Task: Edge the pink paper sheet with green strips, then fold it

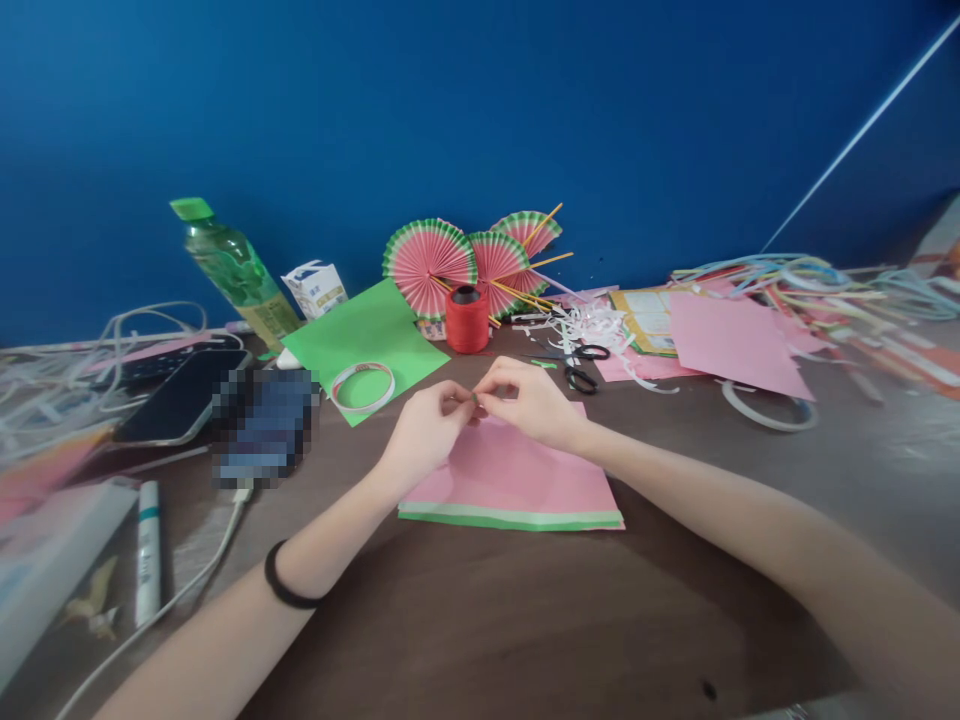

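My left hand point(426, 428) and my right hand point(525, 398) meet above the far edge of a pink sheet point(517, 480) with a green and white border. Both hands pinch the same tiny greenish item point(475, 399) between their fingertips. What it is I cannot make out. A black band circles my left wrist. A red thread spool point(466, 319) stands just beyond the hands, and black scissors point(583, 365) lie to its right. A roll of tape point(363, 386) rests on a green sheet point(365, 340) left of the hands.
Watermelon paper fans point(465, 260) lean on the blue wall. A green bottle point(232, 268) and small carton point(316, 288) stand at the back left. A phone point(180, 396), cables and a marker point(148, 550) lie left. Pink paper point(731, 342), strips and a tape ring point(765, 410) lie right.
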Tool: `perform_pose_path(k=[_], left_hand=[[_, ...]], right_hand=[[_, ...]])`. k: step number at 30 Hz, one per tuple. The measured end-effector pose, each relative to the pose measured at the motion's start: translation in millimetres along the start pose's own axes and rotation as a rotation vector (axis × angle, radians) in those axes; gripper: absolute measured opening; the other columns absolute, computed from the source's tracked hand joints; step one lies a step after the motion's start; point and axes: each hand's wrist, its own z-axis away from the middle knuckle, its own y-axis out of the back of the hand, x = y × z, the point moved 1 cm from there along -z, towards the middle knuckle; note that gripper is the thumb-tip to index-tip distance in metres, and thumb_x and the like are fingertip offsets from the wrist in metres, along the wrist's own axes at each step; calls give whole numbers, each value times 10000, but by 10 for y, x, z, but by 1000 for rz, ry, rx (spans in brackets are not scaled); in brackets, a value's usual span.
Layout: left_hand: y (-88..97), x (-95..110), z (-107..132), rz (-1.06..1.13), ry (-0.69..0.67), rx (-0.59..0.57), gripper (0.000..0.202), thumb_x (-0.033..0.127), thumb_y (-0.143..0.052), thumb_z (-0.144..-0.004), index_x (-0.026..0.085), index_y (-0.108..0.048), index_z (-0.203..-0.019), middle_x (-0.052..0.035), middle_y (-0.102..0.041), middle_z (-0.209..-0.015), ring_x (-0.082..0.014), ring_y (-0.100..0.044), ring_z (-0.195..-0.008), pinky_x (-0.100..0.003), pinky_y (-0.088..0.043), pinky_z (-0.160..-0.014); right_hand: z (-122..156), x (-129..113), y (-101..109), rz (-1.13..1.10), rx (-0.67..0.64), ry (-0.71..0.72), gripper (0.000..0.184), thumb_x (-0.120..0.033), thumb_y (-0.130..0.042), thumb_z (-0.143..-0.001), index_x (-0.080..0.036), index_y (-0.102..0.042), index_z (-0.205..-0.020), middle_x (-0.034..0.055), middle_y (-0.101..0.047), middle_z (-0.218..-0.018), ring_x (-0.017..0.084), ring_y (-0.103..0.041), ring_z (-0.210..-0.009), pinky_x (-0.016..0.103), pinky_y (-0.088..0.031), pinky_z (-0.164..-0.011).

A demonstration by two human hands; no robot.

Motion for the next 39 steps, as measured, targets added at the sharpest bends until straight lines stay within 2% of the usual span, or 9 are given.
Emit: perform_pose_path(k=[13,18,21,24,28,33,36,39], left_hand=[[-1,-54,-43,184,22,-65,66,201,-519,-716,146,-541,-745,-74,-695,-754,-166,-646,-713,-320,-471,-737],[3,-17,-49,236,61,-88,50,198,-519,-713,149,-522,-725,-54,-686,-695,-143,-628,-658,-288,-467,-679],[1,1,-52,258,126,-96,35,185,-511,-707,150,-510,-698,-33,-667,-654,-101,-579,-549,-237,-446,-577],[5,2,-53,283,191,-103,29,180,-499,-699,152,-502,-690,-18,-640,-625,-73,-510,-447,-201,-391,-450],[26,12,-42,245,180,-98,34,177,-485,-689,153,-507,-695,-6,-614,-621,-54,-452,-381,-183,-308,-364],[45,36,-26,207,149,-83,86,179,-466,-682,146,-534,-724,8,-584,-590,-35,-360,-366,-171,-255,-360],[45,42,-24,215,145,-83,104,230,-479,-699,143,-532,-721,-1,-584,-593,-37,-347,-377,-174,-232,-365],[47,39,-26,205,121,-77,162,303,-499,-713,146,-540,-714,6,-568,-583,-42,-345,-385,-184,-231,-373]], right_hand=[[-39,3,49,0,-13,22,123,-128,-520,-715,-162,-629,-671,19,-605,-744,117,-542,-708,255,-406,-646],[-60,-9,95,30,0,53,109,-146,-514,-728,-159,-615,-689,26,-609,-767,122,-546,-719,257,-405,-655],[-86,18,143,54,29,56,113,-159,-492,-743,-163,-601,-714,21,-597,-767,122,-536,-712,257,-402,-659],[-145,100,243,87,89,31,117,-184,-478,-753,-161,-592,-734,26,-590,-772,133,-532,-726,269,-402,-682],[-259,319,468,100,245,-69,125,-221,-478,-741,-155,-580,-768,50,-612,-803,164,-557,-754,303,-415,-705],[-331,652,779,215,486,-223,143,-247,-470,-730,-161,-582,-753,67,-625,-814,187,-568,-757,333,-419,-721],[-325,816,915,283,554,-310,145,-219,-445,-720,-168,-579,-741,71,-627,-789,198,-564,-765,335,-421,-716],[-306,955,1009,361,599,-325,149,-225,-433,-720,-178,-562,-664,82,-627,-780,207,-556,-765,346,-415,-734]])
